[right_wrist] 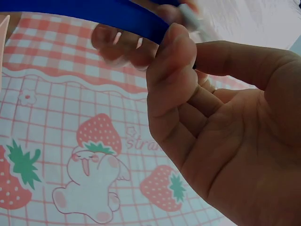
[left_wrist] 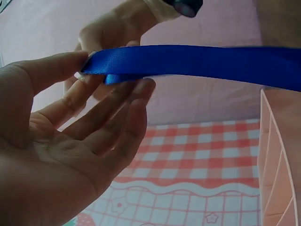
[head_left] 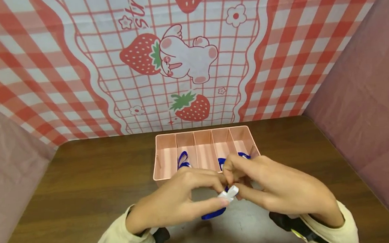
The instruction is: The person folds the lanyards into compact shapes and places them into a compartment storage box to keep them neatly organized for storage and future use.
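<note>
My left hand (head_left: 183, 197) pinches a small white plastic clip (head_left: 226, 197) between thumb and forefinger, its other fingers spread in the left wrist view. From the clip runs a blue ribbon strap (left_wrist: 197, 63), which arcs across the left wrist view; part of its loop hangs below my left hand in the head view. Close against the clip, my right hand (head_left: 273, 187) pinches the strap's end between thumb and curled fingers. In the right wrist view the strap (right_wrist: 94, 12) leads into those fingertips, which hide its end.
Behind the hands stands a pink divided tray (head_left: 155, 169) on the brown wooden table (head_left: 110, 172). A blue strap loop (head_left: 182, 158) lies in its second compartment from the left; more blue straps (head_left: 221, 161) show in the right compartments. A strawberry-print cloth (head_left: 110, 86) hangs behind.
</note>
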### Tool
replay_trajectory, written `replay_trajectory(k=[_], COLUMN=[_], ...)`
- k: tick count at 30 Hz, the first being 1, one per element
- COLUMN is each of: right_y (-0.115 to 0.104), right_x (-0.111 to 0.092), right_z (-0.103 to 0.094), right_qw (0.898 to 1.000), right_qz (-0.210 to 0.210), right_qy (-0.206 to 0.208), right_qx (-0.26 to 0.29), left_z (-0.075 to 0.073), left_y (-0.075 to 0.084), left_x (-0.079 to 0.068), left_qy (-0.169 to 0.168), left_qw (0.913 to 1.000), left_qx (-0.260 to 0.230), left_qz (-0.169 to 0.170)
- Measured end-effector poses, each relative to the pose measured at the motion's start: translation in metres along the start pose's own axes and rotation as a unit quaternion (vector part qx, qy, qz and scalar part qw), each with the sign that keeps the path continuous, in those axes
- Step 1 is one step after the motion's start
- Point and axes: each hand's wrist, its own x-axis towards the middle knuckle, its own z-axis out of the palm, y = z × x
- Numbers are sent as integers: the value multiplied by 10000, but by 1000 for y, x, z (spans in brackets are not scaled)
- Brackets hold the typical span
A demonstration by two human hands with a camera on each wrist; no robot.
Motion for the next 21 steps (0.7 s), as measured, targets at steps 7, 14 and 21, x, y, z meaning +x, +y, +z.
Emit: replay_trajectory(k=[7,14,21], right_y=[2,4,1], right_x=[4,1,2], right_z=[-1,-7,-4], right_qw=[9997,9995,9997], right_qz=[-53,-53,151], right_qy=[-178,-288,-167], right_qx=[157,153,-21], left_z=[4,1,2], left_y=[-5,-4,-4], left_x=[1,0,1], left_qy=[75,110,248], left_qw=[10000,9997,9984], left_qx=[-62,172,485], left_qz=[-6,-168,-129])
